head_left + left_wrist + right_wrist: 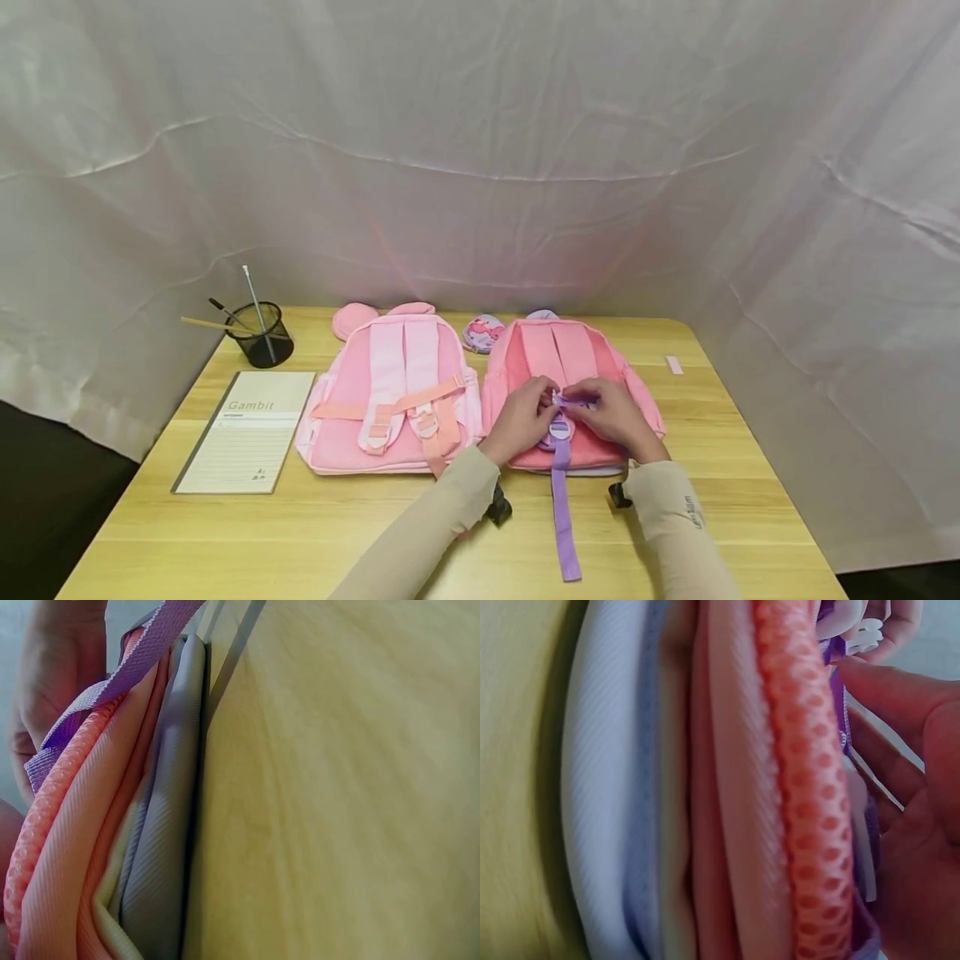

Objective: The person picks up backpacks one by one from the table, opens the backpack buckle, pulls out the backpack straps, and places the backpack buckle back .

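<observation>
A coral-pink backpack [517, 367] lies with its strap side up on the table. Over its lower middle, my left hand [525, 421] pinches a small white plastic buckle [866, 636] between thumb and fingers. My right hand [611, 414] faces it from the right and pinches a purple webbing strap [576, 402] by the buckle. Just below the fingers, a pale slide adjuster [559, 429] sits on a shoulder strap. From there, a loose purple strap end [562, 517] hangs past the bag's bottom edge onto the wood. The fingers partly hide the buckle.
To the left lies a light pink backpack [348, 387] with orange straps. Beyond it are a notebook [247, 433] and a black mesh pen holder [268, 346]. A round patterned pouch [483, 332] lies behind the bags, and a small pink-white piece [674, 365] at right. Grey curtains [480, 167] surround the table.
</observation>
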Motion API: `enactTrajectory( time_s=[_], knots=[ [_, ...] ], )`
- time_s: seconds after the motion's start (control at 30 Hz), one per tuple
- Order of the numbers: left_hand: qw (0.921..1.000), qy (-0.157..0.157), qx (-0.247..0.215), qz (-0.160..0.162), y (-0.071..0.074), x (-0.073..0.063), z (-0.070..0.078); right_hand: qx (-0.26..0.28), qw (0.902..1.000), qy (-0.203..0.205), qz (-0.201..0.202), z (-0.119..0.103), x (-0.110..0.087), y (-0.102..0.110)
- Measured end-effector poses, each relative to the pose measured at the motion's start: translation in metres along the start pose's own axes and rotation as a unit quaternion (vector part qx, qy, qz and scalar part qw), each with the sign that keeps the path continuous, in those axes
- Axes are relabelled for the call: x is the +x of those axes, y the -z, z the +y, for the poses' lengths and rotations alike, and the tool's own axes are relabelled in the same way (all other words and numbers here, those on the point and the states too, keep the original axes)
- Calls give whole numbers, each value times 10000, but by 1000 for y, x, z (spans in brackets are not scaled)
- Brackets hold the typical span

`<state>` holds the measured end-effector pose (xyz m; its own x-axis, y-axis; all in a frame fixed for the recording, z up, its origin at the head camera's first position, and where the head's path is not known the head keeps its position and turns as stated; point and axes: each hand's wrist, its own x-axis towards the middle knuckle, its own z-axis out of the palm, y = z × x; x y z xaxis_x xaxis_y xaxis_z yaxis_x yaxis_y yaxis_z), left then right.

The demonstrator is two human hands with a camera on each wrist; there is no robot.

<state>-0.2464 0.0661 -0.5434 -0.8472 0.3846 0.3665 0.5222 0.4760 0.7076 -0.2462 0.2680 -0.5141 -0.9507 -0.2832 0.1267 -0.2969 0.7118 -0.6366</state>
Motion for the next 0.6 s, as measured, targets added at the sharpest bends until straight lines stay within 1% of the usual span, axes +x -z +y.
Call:
enactTrajectory(
  time_s=[0.23,0.33,0.6],
  knots=[
    [9999,113,-58,-38,0,0,0,-98,9999,-6,54,2,0,-2],
    [9997,174,-124,-69,0,0,1,-25,9999,35,92,3,-1,-2],
    [9995,222,-214,-107,0,-1,-1,106,9995,129,262,0,-1,1]
  ],
)
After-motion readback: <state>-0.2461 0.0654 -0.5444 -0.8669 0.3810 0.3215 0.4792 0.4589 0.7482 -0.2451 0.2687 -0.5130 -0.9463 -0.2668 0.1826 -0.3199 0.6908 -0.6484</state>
